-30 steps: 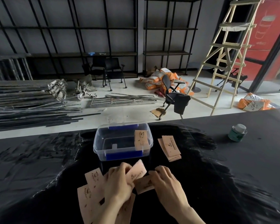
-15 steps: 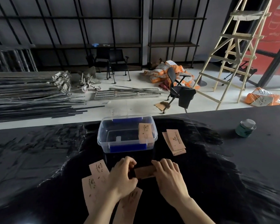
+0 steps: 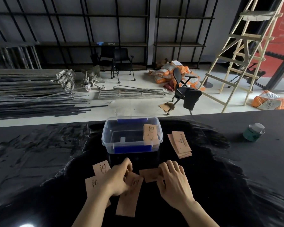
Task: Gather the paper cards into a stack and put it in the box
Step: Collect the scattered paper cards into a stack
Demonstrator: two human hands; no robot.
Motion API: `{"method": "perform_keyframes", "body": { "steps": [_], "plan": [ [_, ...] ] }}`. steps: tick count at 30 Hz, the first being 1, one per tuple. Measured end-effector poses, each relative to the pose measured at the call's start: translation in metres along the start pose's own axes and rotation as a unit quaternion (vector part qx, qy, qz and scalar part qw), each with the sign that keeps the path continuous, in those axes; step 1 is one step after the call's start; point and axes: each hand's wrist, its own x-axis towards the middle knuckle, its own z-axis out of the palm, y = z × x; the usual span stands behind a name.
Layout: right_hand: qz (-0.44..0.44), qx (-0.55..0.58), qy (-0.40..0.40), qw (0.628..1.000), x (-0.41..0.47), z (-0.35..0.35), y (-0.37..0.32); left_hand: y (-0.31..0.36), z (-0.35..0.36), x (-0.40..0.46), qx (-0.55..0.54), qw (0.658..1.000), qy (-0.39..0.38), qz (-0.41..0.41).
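Note:
A clear plastic box [image 3: 108, 141] with blue clips stands on the black table; one tan paper card [image 3: 150, 135] leans inside its right end. A small pile of cards [image 3: 180, 144] lies to the right of the box. My right hand [image 3: 173, 181] presses on a short stack of cards [image 3: 150, 174] in front of the box. My left hand [image 3: 117, 179] pinches the top of a long card [image 3: 129, 195] lying on the table. Two more cards [image 3: 93, 184] lie at its left, partly hidden by the hand.
A green tin with a pale lid [image 3: 253, 132] stands at the far right of the table [image 3: 39, 153]. Past the table's far edge the floor holds metal bars, an office chair, orange sacks and a wooden ladder.
Both hands have come down onto the table. The cards that my left hand held fanned up are now lying flat, and my right hand has pulled its cards together in front of the box.

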Motion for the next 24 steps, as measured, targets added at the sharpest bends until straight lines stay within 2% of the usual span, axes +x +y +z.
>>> {"method": "perform_keyframes", "body": {
  "steps": [3, 9, 15, 17, 19, 21, 22, 24],
  "plan": [
    [0.017, 0.006, -0.006, 1.000, 0.000, -0.004, 0.001, 0.001, -0.003, 0.005, -0.097, 0.993, 0.072, 0.009],
    [0.014, -0.010, -0.010, 1.000, -0.001, -0.007, 0.003, 0.013, -0.002, 0.013, -0.130, 0.969, 0.207, 0.034],
    [0.001, 0.025, -0.007, 1.000, 0.004, 0.005, -0.004, 0.040, 0.019, 0.020, -0.126, 0.978, 0.117, 0.115],
    [-0.015, 0.027, -0.010, 0.999, 0.004, 0.006, -0.004, 0.044, 0.026, 0.021, -0.169, 0.974, 0.099, 0.118],
    [-0.032, 0.005, -0.011, 0.999, 0.005, 0.008, -0.004, 0.041, 0.029, 0.019, -0.199, 0.963, 0.139, 0.114],
    [-0.038, -0.011, -0.006, 0.999, 0.006, 0.009, -0.003, 0.030, 0.031, 0.015, -0.171, 0.958, 0.209, 0.098],
    [-0.037, -0.014, -0.001, 0.999, 0.006, 0.010, -0.002, 0.024, 0.030, 0.013, -0.148, 0.961, 0.216, 0.087],
    [-0.031, -0.016, 0.002, 0.999, 0.007, 0.012, -0.002, 0.014, 0.028, 0.008, -0.105, 0.978, 0.166, 0.064]
  ]
}}
